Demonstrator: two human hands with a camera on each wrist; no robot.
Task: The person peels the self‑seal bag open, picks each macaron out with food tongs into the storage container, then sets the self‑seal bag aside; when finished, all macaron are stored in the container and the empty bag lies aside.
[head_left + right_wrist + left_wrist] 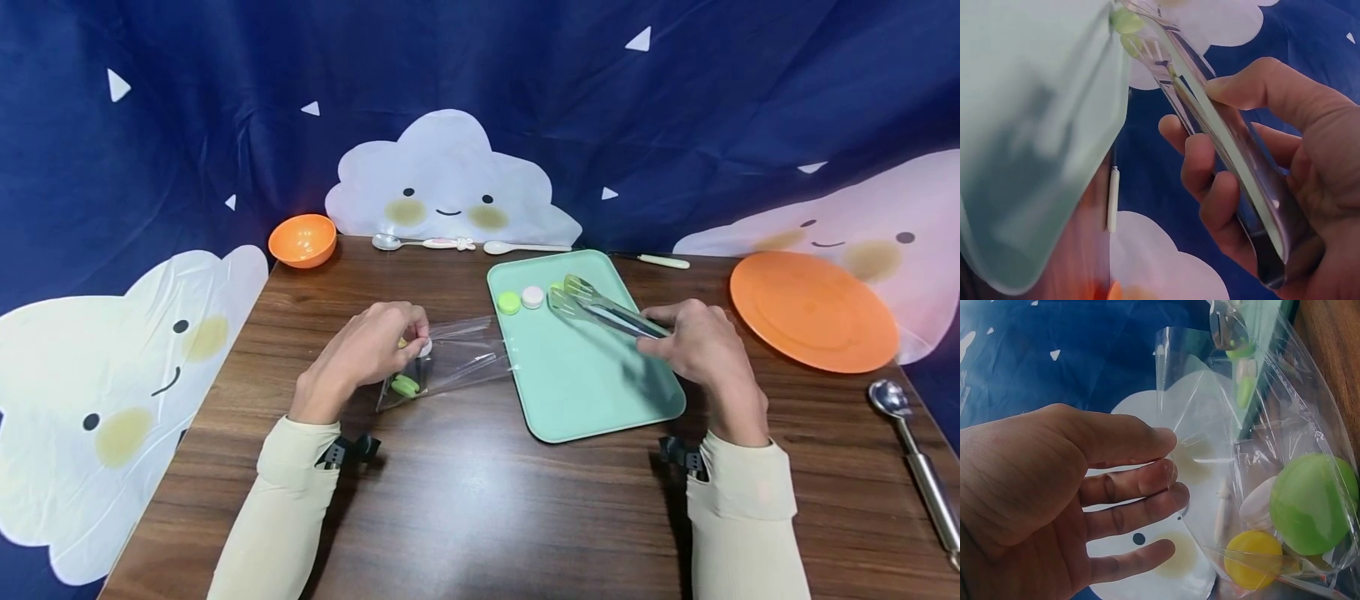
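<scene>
From the head view, my left hand (372, 346) pinches the rim of a clear plastic bag (450, 360) lying on the wooden table (480, 500), while my right hand (701, 350) grips a pair of green-tipped tongs (600, 307), their tips narrowed over the far corner of the mint tray (600, 392). By my reading the work is roughly half done: a green disc (406, 385) and at least one more piece already sit inside the bag just below my left hand, while a lime disc (509, 302) and a white disc (532, 297) wait on the tray just beyond the tong tips, between my two hands. A third piece may sit at the tips; I cannot tell.

From the left wrist, that hand (1054, 506) shows fingers (1129, 487) nearly straight against the film, the thumb pressing the bag's edge; the bag (1260, 425) stands open beside the fingertips, with the green disc (1311, 503), a yellow disc (1254, 559) and a pale piece (1260, 503) bunched low in it.

From the right wrist, the hand (1260, 187) wraps curled fingers round the tongs (1222, 150), which reach away over the tray (1035, 125); something pale green (1125, 22) shows at the tips, blurred. A white-handled utensil (1112, 200) lies past the tray.
</scene>
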